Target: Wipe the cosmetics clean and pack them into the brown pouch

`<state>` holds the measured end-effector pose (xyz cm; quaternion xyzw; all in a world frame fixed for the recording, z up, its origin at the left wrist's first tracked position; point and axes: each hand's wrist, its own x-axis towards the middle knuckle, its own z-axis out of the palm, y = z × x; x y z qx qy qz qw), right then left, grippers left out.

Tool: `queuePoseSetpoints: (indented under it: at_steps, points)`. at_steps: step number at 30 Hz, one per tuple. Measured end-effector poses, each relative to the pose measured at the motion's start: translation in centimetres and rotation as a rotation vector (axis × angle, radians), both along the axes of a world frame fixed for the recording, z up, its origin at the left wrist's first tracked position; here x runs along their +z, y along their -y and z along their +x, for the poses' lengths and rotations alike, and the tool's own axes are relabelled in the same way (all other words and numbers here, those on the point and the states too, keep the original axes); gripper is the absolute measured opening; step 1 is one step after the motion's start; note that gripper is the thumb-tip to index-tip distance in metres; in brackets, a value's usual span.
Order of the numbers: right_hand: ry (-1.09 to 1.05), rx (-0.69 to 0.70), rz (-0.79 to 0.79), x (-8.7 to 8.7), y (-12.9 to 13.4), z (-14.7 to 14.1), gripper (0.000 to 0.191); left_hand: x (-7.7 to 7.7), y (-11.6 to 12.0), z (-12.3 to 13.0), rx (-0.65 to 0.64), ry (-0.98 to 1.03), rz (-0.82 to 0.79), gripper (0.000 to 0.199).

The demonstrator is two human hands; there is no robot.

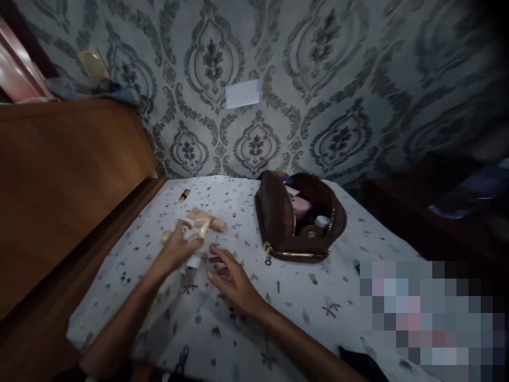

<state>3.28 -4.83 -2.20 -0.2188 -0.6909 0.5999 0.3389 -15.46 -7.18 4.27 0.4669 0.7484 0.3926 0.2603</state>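
Observation:
On a white patterned sheet, my left hand is closed around a small pale item with a yellowish tint, blurred by motion. My right hand is beside it with its fingers apart and nothing in them. Just beyond my left hand lies a beige tube. A small white item shows below my left hand, and a yellow-green one at its left. Farther back is a small black and gold item. An open brown bag holding several cosmetics stands right of my hands.
A wooden board borders the sheet on the left, with a plastic bag and a yellowish object on top. Patterned wallpaper with a white switch plate rises behind. At the right are dark furniture and a pixelated area.

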Motion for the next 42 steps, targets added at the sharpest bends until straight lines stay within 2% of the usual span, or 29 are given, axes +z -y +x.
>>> queuePoseSetpoints:
  at_steps: [2, 4, 8, 10, 12, 14, 17, 19, 21, 22, 24, 27, 33, 42]
  points:
    - [0.066, -0.018, 0.111, -0.3, 1.0, 0.2, 0.056, -1.2, 1.8, 2.9, -0.08, -0.044, 0.011, 0.029]
    - [0.153, -0.038, 0.168, -1.0, 1.7, 0.3, 0.056, -2.4, 3.4, 4.1, -0.095, -0.063, -0.004, 0.025]
    - [0.259, -0.085, 0.303, -2.6, 2.2, 0.5, 0.056, -3.9, 5.9, 3.3, -0.123, -0.056, -0.087, 0.023]
    - [0.282, -0.105, 0.371, -3.0, 2.3, 0.5, 0.055, -4.2, 6.8, 2.5, -0.114, -0.119, -0.098, 0.022]
    - [0.303, -0.119, 0.406, -3.1, 2.4, 0.5, 0.056, -4.4, 7.6, 2.0, -0.079, -0.221, -0.028, 0.025]
    - [0.334, -0.15, 0.43, -3.1, 2.5, 0.7, 0.061, -4.5, 8.2, 2.1, -0.043, -0.308, 0.107, 0.033]
    - [0.413, -0.215, 0.503, -3.1, 2.6, 1.0, 0.061, -5.3, 8.7, 3.3, -0.054, -0.401, 0.26, 0.048]
    - [0.46, -0.239, 0.55, -3.3, 2.5, 1.2, 0.046, -6.3, 8.8, 4.6, -0.131, -0.478, 0.289, 0.052]
    - [0.478, -0.246, 0.584, -3.5, 2.5, 1.4, 0.026, -7.4, 9.0, 5.8, -0.274, -0.585, 0.308, 0.056]
    - [0.476, -0.248, 0.597, -3.6, 2.4, 1.5, 0.02, -7.8, 9.1, 6.3, -0.355, -0.637, 0.318, 0.061]
    - [0.466, -0.254, 0.611, -3.7, 2.4, 1.5, 0.022, -8.3, 9.3, 6.6, -0.503, -0.701, 0.324, 0.073]
    - [0.467, -0.258, 0.61, -3.7, 2.3, 1.4, 0.02, -8.3, 9.6, 6.2, -0.597, -0.697, 0.291, 0.089]
    - [0.484, -0.235, 0.588, -3.6, 2.2, 1.3, 0.014, -7.8, 9.4, 4.2, -0.606, -0.685, 0.233, 0.088]
    - [0.462, -0.197, 0.564, -2.9, 2.2, 1.7, 0.02, -7.8, 8.7, 0.1, -0.46, -0.624, 0.024, 0.087]
